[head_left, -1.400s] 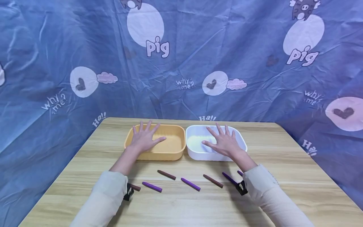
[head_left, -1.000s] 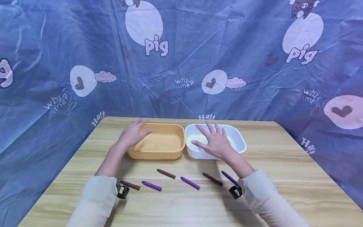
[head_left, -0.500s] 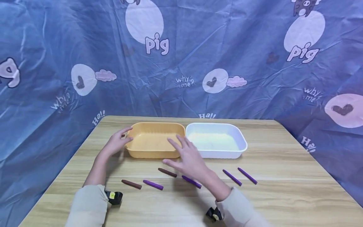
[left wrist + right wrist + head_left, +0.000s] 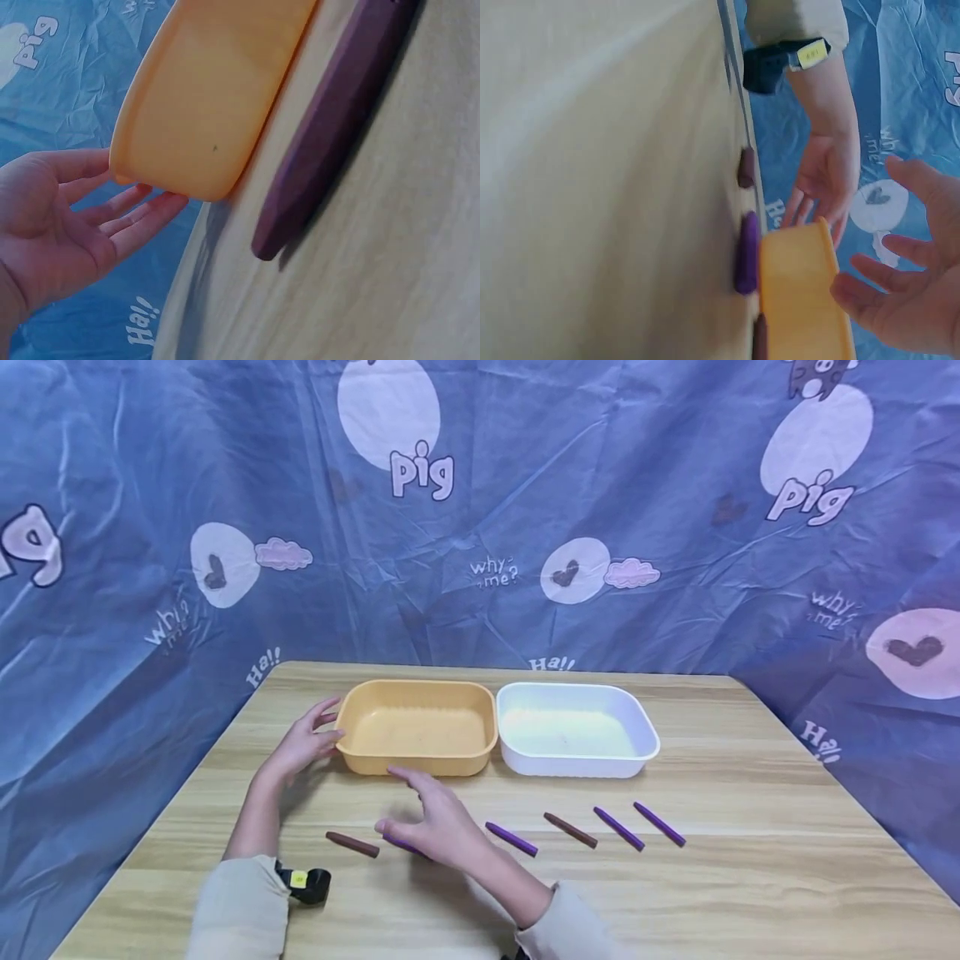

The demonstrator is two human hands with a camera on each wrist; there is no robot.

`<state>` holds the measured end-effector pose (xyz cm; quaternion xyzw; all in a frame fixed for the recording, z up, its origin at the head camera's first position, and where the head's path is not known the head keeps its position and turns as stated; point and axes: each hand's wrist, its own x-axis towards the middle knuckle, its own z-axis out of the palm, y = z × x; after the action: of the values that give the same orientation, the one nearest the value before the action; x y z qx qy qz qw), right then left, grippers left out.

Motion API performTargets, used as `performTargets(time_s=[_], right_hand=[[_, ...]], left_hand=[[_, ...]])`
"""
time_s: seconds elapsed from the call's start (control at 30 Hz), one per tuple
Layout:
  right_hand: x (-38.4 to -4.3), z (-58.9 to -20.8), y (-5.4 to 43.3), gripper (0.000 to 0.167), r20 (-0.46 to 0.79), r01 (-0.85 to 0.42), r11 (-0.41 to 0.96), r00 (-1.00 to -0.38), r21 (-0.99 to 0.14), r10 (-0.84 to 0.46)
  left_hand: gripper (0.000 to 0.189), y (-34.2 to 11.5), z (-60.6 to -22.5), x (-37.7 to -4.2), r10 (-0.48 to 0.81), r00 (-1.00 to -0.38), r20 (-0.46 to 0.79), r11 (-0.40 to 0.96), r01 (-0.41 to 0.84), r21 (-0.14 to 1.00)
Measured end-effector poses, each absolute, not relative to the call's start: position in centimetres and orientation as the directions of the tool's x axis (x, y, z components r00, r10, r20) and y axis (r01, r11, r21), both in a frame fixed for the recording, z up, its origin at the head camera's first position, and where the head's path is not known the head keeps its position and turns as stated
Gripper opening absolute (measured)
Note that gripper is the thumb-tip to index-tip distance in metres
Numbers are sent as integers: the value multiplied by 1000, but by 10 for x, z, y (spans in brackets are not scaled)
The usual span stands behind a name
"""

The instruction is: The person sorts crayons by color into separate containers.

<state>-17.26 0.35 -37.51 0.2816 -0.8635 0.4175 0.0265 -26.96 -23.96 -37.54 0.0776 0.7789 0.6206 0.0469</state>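
My left hand [image 4: 300, 745] is at the left end of a yellow-orange plastic bin [image 4: 420, 765]. In the left wrist view its fingers [image 4: 154, 217] reach to the bin's end wall, thumb at the rim. My right hand [image 4: 442, 831], spread and with nothing in it, hovers over the crayons in front of that bin. Beneath it a purple crayon [image 4: 401, 844] is partly covered, and a brown crayon [image 4: 352, 844] lies just to the left. The right wrist view shows the right hand's fingers [image 4: 889, 274] loosely bent, overlapping the bin.
A white bin [image 4: 577, 766] stands directly right of the orange one. Further right on the wooden table [image 4: 750, 843] lie a purple crayon [image 4: 512, 838], a brown crayon [image 4: 570, 830] and two more purple ones. A blue printed curtain [image 4: 480, 510] hangs behind.
My left hand has gone from over the orange bin to its left end. My right hand has swept left from above the white bin, uncovering the crayons on the right.
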Motion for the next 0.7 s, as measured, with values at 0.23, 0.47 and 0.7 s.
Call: performTargets(time_s=[0.23,0.47,0.7], right_hand=[[-171,-389,-12,59,196,-392,332,-848,-858,-493],[-171,-398,-22,55,151,-349,323,-849,-880,-507],[-171,-403,-30,48,180,-427,413,-838,-804,-515]], left_hand=[[66,-244,-381,-270,171,-985,3,156,30,987],[65,-246,-382,-271,174,-985,-8,133,15,991],[65,-248,-385,-272,175,-985,-11,103,8,995]])
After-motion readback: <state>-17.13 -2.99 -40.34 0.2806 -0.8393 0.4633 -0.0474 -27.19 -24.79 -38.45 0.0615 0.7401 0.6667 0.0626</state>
